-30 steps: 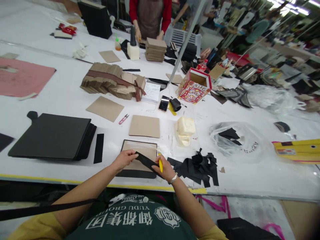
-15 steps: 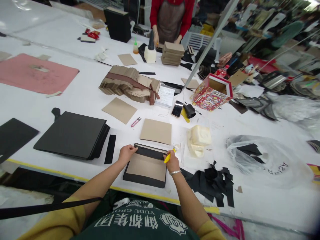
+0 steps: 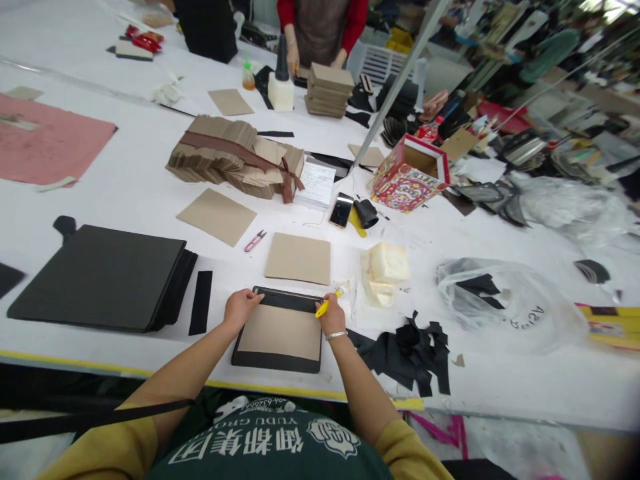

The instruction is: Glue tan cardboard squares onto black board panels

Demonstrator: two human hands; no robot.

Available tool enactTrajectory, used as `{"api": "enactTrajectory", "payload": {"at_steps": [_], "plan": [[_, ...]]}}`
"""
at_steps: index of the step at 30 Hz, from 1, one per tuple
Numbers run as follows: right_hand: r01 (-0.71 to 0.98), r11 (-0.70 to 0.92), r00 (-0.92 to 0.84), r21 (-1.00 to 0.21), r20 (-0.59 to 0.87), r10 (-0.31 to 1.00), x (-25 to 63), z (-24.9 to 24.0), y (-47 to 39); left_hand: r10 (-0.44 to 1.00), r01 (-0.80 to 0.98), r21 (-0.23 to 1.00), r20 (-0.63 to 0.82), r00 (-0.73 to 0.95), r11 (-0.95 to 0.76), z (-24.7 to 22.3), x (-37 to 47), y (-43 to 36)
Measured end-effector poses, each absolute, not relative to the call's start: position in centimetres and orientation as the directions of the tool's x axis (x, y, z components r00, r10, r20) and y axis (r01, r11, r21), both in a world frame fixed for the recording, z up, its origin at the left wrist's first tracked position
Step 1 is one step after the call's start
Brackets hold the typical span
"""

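At six o'clock, left hand (image 3: 240, 309) pinches black strip (image 3: 290, 301), right hand (image 3: 333, 319) holds yellow brush (image 3: 323, 309); uneven tugs could crease the strip

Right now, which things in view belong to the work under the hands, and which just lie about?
Apparently in use:
flat black strip, both hands at it
tan rectangular panel with black border
yellow-handled tool, in the right hand

Apparently lying about:
pink-handled metal snips
dark-screened phone
red patterned cardboard box
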State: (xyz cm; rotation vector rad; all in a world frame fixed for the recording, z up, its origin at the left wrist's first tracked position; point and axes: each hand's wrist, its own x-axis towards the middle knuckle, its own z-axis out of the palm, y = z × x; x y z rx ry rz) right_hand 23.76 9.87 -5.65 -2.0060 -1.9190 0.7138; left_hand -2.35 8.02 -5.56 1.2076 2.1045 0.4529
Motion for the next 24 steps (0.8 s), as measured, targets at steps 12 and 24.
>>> {"api": "enactTrajectory", "payload": {"at_steps": [12, 24], "plan": [[0.851, -0.093, 0.011, -0.517, -0.159, 0.987, 23.6, -5.8, 10.1, 0.853, 0.603, 0.604, -0.375, -0.362, 0.522, -6.0, -2.3, 8.1], [0.851, 0.311, -0.276, -0.423, 0.144, 0.95, 22.4, -5.7, 8.6, 0.971, 0.921, 0.308, 0.088, 0.221, -0.238, -4.7, -1.5, 5.7]]}}
